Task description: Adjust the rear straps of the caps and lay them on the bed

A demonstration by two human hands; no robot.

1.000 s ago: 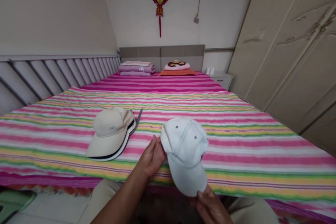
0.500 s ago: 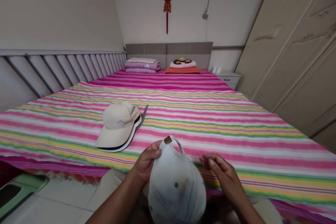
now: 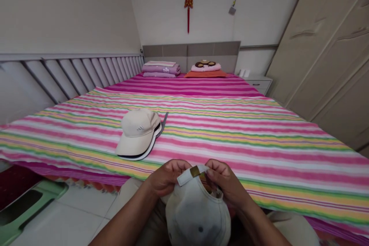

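A light grey-blue baseball cap (image 3: pixel 198 215) is held low in front of me, its back opening facing up and away. My left hand (image 3: pixel 170 177) pinches the cap's back strap (image 3: pixel 186 177) on the left, beside a brass-coloured buckle (image 3: pixel 195 171). On the other side, my right hand (image 3: pixel 226 182) has its thumb and fingers closed on the strap's right end at the opening. The cap's brim is out of sight. Farther off to the left, a stack of caps lies on the bed, with a beige cap (image 3: pixel 138 130) on top.
A striped sheet (image 3: pixel 259 138) covers the bed. Folded purple bedding (image 3: pixel 161 70) and a pink-and-orange pile (image 3: pixel 206 70) rest by the headboard (image 3: pixel 213 52). At lower left stands a green stool (image 3: pixel 37 203); a wardrobe (image 3: pixel 323 54) rises on the right.
My right hand has come in from the right and taken hold of the cap's strap. The strap and buckle have turned, and the cap sits slightly lower. My view has shifted a little.
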